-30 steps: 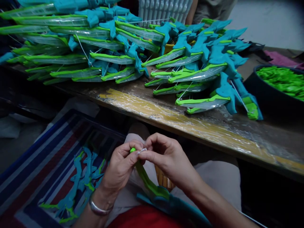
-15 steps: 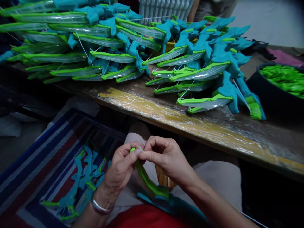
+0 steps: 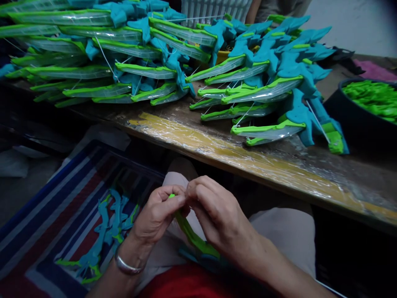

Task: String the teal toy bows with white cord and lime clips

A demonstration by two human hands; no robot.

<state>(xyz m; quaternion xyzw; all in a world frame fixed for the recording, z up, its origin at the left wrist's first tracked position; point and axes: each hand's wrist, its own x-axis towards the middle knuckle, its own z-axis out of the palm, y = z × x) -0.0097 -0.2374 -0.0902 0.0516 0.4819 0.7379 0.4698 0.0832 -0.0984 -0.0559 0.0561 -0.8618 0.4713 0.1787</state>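
A toy bow [image 3: 194, 236] with a green limb and a teal body lies across my lap, its tip pointing up and away from me. My left hand [image 3: 161, 213] is closed around the green tip, thumb and fingers pinching it. Beside it my right hand [image 3: 214, 203] is closed too, its fingertips meeting the left thumb at the tip. They pinch the fine white string seen there a moment before; the string's end is now hidden by the fingers. The right hand also covers part of the bow's limb, and the teal body sits in shadow under the right forearm.
Many green and teal toy bows [image 3: 263, 93] with white strings are piled along the wooden bench [image 3: 223, 159]. A dark tub [image 3: 344, 103] of green parts [image 3: 372, 97] stands right. More teal and green pieces [image 3: 99, 231] lie on striped fabric [image 3: 40, 219] at left. Behind stands a person's arm [image 3: 252, 10].
My right hand has turned over, its back now facing up and hiding the pinched string. The left hand keeps its hold on the tip. The view has shifted slightly.
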